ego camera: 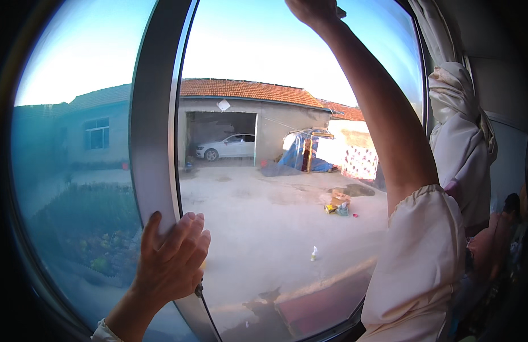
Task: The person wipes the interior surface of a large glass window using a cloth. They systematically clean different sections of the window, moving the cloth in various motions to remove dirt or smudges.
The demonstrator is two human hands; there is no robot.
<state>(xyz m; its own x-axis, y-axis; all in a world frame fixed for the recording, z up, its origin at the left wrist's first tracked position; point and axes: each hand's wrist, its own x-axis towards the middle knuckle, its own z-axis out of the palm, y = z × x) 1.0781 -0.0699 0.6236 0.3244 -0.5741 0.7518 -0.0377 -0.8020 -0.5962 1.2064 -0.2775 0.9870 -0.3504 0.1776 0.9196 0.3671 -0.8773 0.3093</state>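
My left hand (174, 256) rests against the grey upright frame (155, 128) of a sliding window. Its thumb lies on the frame's face and its fingers reach over the right edge, in front of the clear pane (255, 205). A small dark latch (199, 290) sits just below the fingers. At the top of the view my right hand (311, 12) is raised before the same pane, with the fingers cut off by the picture's edge. Beside it pokes out a small dark thing (341, 13), too little of it visible to name. A pale, gathered sleeve (417, 256) covers my right upper arm.
To the right hangs a knotted cream curtain (456, 128). A blue-tinted pane (76, 192) fills the left side. Outside, a white spray bottle (314, 253) stands in a concrete yard, with cardboard boxes (340, 199) beyond and a white car (227, 146) in a garage.
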